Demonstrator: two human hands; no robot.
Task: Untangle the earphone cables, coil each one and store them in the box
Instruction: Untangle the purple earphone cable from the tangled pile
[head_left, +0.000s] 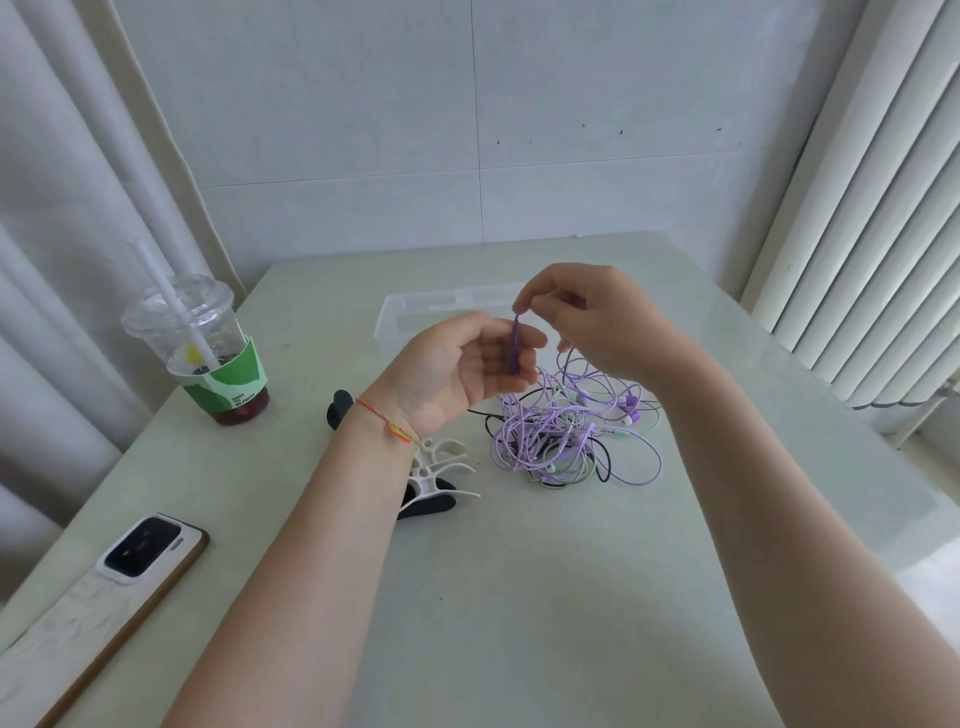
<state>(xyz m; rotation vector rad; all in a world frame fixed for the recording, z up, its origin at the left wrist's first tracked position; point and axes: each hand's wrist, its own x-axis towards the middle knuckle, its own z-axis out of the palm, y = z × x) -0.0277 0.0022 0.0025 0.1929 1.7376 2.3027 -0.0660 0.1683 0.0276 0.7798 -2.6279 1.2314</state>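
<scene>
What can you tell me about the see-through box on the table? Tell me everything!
The box looks like clear plastic, long and shallow, with no lid on it. It lies flat on the pale table, at the far side, behind both hands. The left hand and right hand cover much of it, so only its left end and back rim show. The part in view holds nothing. The tangled cables lie in front of it, not inside.

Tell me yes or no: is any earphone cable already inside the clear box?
No: the clear box shows nothing inside, while the tangled cables lie on the table in front of it.
</scene>
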